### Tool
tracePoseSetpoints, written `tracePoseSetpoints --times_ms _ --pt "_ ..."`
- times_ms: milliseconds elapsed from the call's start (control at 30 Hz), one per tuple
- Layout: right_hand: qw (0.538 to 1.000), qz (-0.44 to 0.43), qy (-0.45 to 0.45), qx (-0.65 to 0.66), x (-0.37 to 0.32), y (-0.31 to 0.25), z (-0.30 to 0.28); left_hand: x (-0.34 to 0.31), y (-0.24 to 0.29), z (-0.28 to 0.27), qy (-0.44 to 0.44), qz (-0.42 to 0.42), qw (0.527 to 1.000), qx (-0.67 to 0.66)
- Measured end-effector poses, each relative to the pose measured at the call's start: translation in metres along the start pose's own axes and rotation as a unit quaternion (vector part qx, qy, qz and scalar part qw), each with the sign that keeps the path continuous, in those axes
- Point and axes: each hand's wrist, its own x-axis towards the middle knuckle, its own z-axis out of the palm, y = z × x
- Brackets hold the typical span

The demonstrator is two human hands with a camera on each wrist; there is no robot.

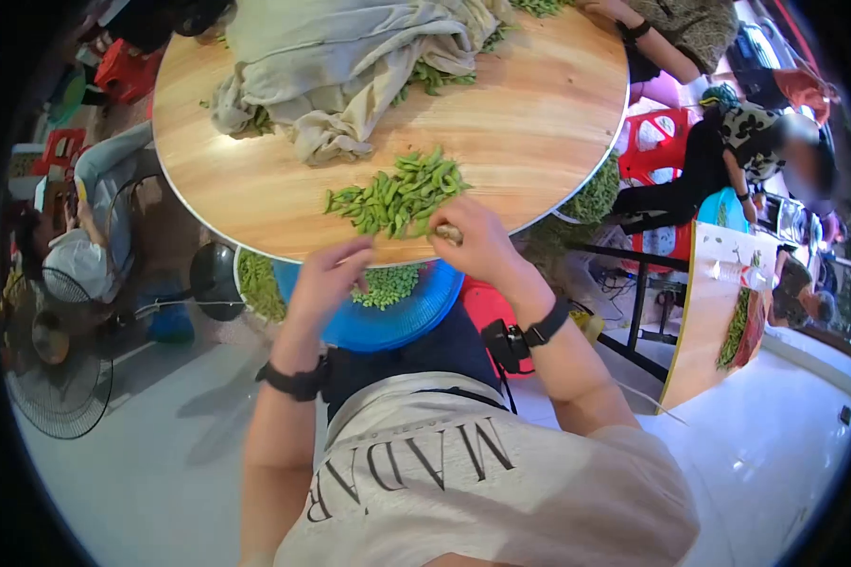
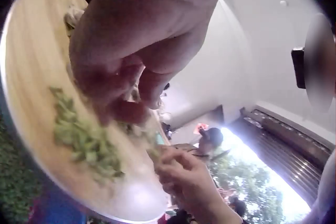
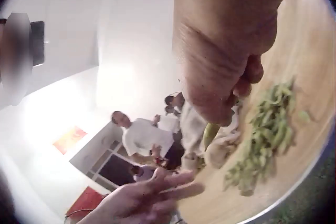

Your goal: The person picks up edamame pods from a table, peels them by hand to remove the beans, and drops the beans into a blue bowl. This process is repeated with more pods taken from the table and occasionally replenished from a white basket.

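A pile of green bean pods lies near the front edge of the round wooden table. My right hand is at the pile's right end. In the right wrist view a green pod sticks out from between its thumb and fingers. My left hand hovers over the table edge, its fingers loosely extended with nothing seen in them. Below the edge, on my lap, a blue basin holds loose shelled green beans.
A crumpled grey cloth covers more pods at the table's far side. A person's arm reaches in at the far right. Green-filled containers stand beside the table. A fan is at left; a small wooden table is at right.
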Motion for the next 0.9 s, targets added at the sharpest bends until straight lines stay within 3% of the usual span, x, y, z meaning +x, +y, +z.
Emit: tracePoseSetpoints --times_ms 100,133,200,233,300,400,467,500,567,900 --pt "0.993 -0.065 -0.083 0.044 0.005 -0.037 -0.007 -0.004 0.016 0.007 -0.103 -0.011 0.993 0.062" --pt "0.993 -0.074 -0.058 0.067 0.004 -0.040 -0.006 -0.007 0.020 0.006 -0.140 -0.023 0.986 0.084" --pt "0.990 -0.090 -0.004 0.111 0.004 -0.044 -0.004 -0.018 0.025 0.004 -0.105 -0.004 0.993 0.057" --pt "0.981 0.009 -0.022 0.191 0.002 -0.046 -0.004 -0.025 0.026 0.004 -0.079 0.002 0.997 0.022" --pt "0.916 0.205 -0.059 0.339 -0.004 -0.050 -0.003 -0.036 0.021 0.005 -0.029 0.025 0.999 -0.009" --pt "0.813 0.271 -0.132 0.498 -0.010 -0.060 0.012 -0.046 0.014 0.008 0.035 0.056 0.998 0.014" --pt "0.794 0.264 -0.136 0.530 -0.011 -0.064 0.023 -0.053 0.015 0.009 0.068 0.052 0.996 0.030" --pt "0.784 0.260 -0.138 0.547 -0.011 -0.067 0.028 -0.055 0.010 0.009 0.088 0.099 0.988 0.074" --pt "0.792 0.268 -0.143 0.530 -0.009 -0.076 0.030 -0.055 -0.001 0.007 0.126 0.195 0.959 0.162" --pt "0.855 0.227 -0.144 0.444 -0.001 -0.108 0.036 -0.068 0.001 -0.011 0.169 0.333 0.887 0.271"
